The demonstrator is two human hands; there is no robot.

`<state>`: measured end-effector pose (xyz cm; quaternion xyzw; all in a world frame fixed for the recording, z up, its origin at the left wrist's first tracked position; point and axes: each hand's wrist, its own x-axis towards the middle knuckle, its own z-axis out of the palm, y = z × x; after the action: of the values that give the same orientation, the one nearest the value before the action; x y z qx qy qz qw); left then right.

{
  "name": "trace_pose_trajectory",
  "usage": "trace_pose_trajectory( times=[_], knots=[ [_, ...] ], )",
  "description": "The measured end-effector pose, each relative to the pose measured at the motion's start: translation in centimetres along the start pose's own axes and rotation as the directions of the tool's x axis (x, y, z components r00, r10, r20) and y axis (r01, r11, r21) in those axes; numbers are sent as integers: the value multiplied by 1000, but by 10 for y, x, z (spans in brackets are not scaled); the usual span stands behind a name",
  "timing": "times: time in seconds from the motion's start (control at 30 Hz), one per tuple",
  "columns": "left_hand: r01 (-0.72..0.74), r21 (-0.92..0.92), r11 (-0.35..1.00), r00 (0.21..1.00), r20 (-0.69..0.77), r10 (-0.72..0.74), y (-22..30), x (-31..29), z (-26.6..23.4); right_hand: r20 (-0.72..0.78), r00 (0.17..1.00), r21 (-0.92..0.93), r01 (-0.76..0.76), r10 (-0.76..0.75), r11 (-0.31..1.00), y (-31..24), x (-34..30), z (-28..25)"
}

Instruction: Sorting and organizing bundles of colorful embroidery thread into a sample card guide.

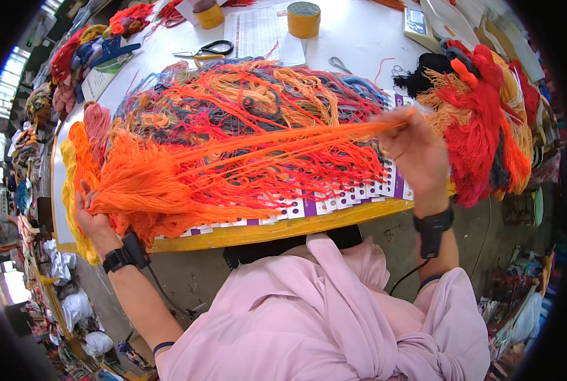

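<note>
A thick bundle of bright orange thread (140, 181) lies over the table's left front, with my left hand (93, 213) closed around its left end. From that bundle several orange strands (283, 136) stretch taut to the right. My right hand (416, 143) pinches their far ends above the right side of the heap. Beneath the strands spreads a wide tangled heap of embroidery thread (245, 105) in red, orange, tan, blue and grey. White punched cards (340, 202) with purple bands line the table's front edge, threads hanging over their holes.
Black-handled scissors (210, 48) lie behind the heap, near a printed sheet (255, 32) and a yellow tape roll (303, 20). More thread skeins hang at the right (480, 120) and back left (74, 60). A small device with a display (416, 25) stands at the back right.
</note>
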<state>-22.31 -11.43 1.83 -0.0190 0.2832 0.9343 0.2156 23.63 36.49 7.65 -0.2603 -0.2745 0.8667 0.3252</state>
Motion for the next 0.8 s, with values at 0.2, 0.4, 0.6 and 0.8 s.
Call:
trace_pose_trajectory(
  times=[0.2, 0.4, 0.6, 0.8],
  knots=[
    [-316, 52, 947, 933, -163, 320, 91, 25, -25, 230, 691, -6, 706, -686, 709, -289, -5, -245],
    [257, 716, 649, 962, -128, -240, -182, -104, 130, 590, 807, -718, 546, -40, 432, -1, -1, -85],
    [611, 723, 322, 637, -208, -743, -283, -174, 158, 480, 723, -853, 517, 497, 73, 94, -21, -26],
    [687, 683, 248, 550, -266, -792, -294, -175, 162, 596, 660, -776, 620, 457, 117, 104, -6, -35]
  ],
)
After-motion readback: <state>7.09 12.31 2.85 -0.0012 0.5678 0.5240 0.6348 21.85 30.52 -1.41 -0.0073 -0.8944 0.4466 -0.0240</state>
